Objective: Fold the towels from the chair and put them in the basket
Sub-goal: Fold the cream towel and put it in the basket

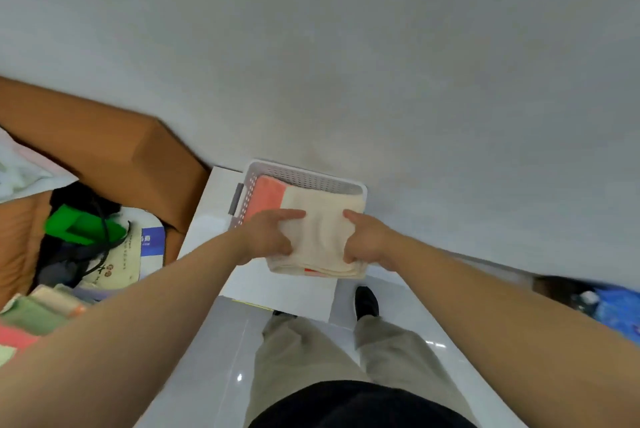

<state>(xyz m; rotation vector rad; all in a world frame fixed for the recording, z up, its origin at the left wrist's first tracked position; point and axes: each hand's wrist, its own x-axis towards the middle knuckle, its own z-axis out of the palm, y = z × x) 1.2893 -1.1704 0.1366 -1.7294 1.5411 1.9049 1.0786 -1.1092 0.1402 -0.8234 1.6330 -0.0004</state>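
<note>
Holding folded cream towel (pixel 320 240) over near edge of basket (pixel 304 175), left grip (pixel 266 237) and right grip (pixel 367 240) clamping on opposite sides, prob keeping folds from flopping open. Pink towel (pixel 266 195) sitting inside already, so likely aiming for spot beside it.

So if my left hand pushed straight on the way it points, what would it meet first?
Likely the far wall of the basket, since your left hand, gripping the cream towel, points across it; depth is unclear.
</note>
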